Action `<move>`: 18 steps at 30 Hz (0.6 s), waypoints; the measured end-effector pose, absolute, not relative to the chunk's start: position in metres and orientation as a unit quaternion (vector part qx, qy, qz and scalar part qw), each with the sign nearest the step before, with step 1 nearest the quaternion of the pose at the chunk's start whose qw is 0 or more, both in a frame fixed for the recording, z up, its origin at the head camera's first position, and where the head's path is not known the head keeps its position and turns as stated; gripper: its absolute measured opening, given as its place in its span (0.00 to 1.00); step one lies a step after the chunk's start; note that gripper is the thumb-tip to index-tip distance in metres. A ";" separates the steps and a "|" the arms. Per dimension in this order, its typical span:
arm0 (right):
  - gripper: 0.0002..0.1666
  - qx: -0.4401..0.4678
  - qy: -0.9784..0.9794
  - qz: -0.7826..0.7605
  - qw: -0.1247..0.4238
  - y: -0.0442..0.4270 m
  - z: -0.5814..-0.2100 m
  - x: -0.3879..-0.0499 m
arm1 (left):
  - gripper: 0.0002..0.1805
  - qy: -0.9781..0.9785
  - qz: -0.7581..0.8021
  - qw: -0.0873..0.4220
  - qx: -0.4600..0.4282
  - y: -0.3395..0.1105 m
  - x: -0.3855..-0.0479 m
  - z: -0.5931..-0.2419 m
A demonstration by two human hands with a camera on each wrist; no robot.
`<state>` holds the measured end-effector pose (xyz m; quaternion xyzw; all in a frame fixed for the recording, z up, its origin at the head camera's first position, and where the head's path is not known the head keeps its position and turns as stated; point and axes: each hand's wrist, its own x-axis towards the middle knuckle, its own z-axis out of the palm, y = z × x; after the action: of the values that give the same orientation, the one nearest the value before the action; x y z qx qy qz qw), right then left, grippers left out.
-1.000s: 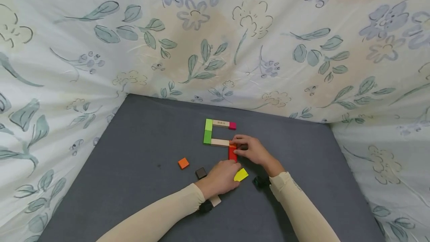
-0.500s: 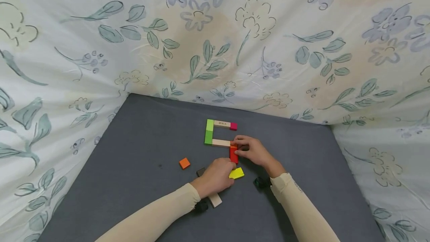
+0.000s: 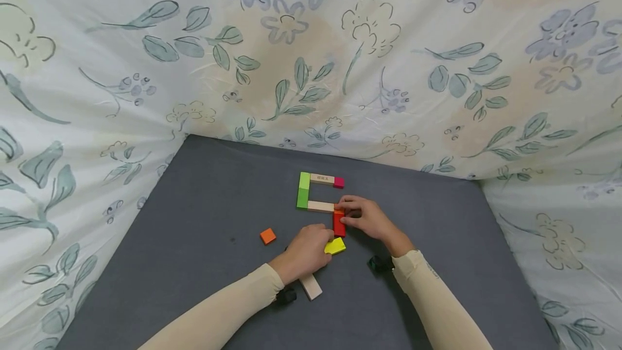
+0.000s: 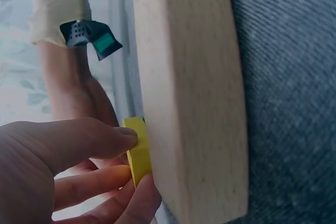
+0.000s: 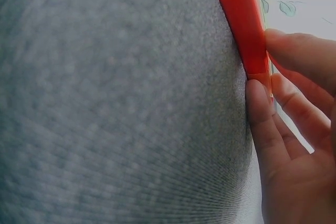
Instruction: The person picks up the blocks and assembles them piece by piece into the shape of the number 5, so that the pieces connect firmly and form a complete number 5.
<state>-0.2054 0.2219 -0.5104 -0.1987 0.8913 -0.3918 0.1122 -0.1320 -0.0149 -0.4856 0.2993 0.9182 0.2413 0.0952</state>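
Yellow block (image 3: pixel 336 246) — pinched, set askew, just beside red block's near end; contact unclear | red block (image 3: pixel 339 224) — oblong, lying flat, lengthwise away from person | orange block (image 5: pixel 262 78) — at its far end, largely covered

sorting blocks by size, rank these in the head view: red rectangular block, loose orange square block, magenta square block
1. red rectangular block
2. orange block, magenta block: too close to rank; orange lies nearer
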 end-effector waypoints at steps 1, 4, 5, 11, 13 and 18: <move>0.23 -0.200 0.891 -0.392 0.111 0.222 -0.510 -0.205 | 0.15 0.919 0.241 0.095 0.299 -0.015 -0.132 -0.486; 0.23 -0.202 0.892 -0.390 0.108 0.222 -0.511 -0.205 | 0.13 0.920 0.238 0.093 0.299 -0.015 -0.132 -0.487; 0.23 -0.202 0.892 -0.390 0.107 0.222 -0.512 -0.205 | 0.13 0.920 0.237 0.093 0.298 -0.015 -0.132 -0.487; 0.24 -0.202 0.891 -0.392 0.108 0.223 -0.513 -0.204 | 0.18 0.926 0.226 0.088 0.290 -0.012 -0.131 -0.490; 0.24 -0.203 0.891 -0.392 0.108 0.224 -0.513 -0.204 | 0.19 0.927 0.224 0.091 0.285 -0.010 -0.130 -0.491; 0.24 -0.207 0.889 -0.394 0.107 0.224 -0.515 -0.204 | 0.21 0.930 0.225 0.101 0.274 -0.006 -0.129 -0.495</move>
<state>-0.2039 0.2240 -0.5146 -0.2071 0.8893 -0.3936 0.1068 -0.1294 -0.0058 -0.4947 0.2737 0.9296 0.2252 0.1009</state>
